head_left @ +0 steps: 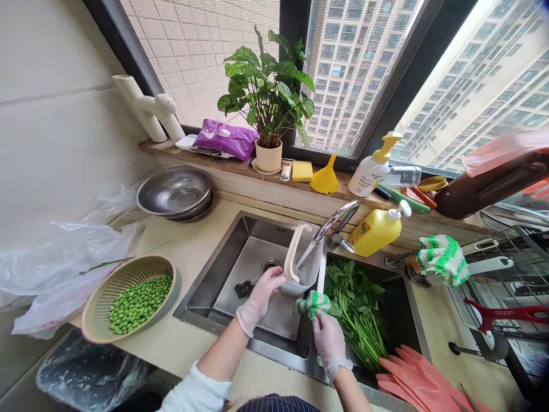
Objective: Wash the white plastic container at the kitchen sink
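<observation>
Both my hands wear thin clear gloves over a steel double sink (223,269). My left hand (260,297) grips the rim of a white plastic container (302,263) with a handle, held under the faucet (332,223) over the left basin. My right hand (328,340) is closed on a green and white scrubbing cloth (313,302) just beside the container. The right basin holds a pile of leafy greens (358,303). A dark scouring pad (243,289) lies in the left basin near the drain.
A beige colander of green peas (132,300) sits on the counter at left, with plastic bags and steel bowls (175,193) behind. The windowsill carries a potted plant (268,97), a yellow funnel and soap bottles. Pink rubber gloves (416,380) lie front right; a dish rack stands at right.
</observation>
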A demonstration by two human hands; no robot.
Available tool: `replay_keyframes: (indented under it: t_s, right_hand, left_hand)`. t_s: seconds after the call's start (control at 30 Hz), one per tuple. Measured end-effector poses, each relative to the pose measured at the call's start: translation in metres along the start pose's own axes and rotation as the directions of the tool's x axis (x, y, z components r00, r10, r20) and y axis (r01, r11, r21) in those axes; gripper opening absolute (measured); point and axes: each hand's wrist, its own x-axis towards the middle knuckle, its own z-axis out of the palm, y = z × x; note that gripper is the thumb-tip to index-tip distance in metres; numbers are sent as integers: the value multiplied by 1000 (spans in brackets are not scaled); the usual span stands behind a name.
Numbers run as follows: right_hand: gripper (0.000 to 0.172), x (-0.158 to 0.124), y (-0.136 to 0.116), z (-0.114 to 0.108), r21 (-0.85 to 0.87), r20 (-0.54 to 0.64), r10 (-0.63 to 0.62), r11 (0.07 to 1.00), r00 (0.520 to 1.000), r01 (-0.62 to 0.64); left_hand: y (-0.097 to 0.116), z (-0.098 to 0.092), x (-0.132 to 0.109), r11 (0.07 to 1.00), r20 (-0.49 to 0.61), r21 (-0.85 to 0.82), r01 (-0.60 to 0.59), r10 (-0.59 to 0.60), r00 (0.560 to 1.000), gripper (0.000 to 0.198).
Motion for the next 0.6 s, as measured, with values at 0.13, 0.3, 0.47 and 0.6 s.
replay_keyframes:
  t_s: [0.13,0.3,0.47,0.6]
  right_hand:
    - [32,0,0,-1,3,5,3,1000,1000,-3]
    - [33,0,1,0,21,17,9,1000,1000,-10]
    - [32,1,2,0,35,5,-3,999,1000,3]
    - [32,1,2,0,28,6,-4,1000,1000,4]
  left_hand:
    - [-1,-1,1,1000,9,-3,-2,2,1000,51]
    - [-5,-3,4,1000,29,-4,-6,6,1000,52]
    - [-7,-4,5,1000,37,3,-22,22,999,53]
    - [-7,-4,6,1000,31,-4,-16,16,999,53]
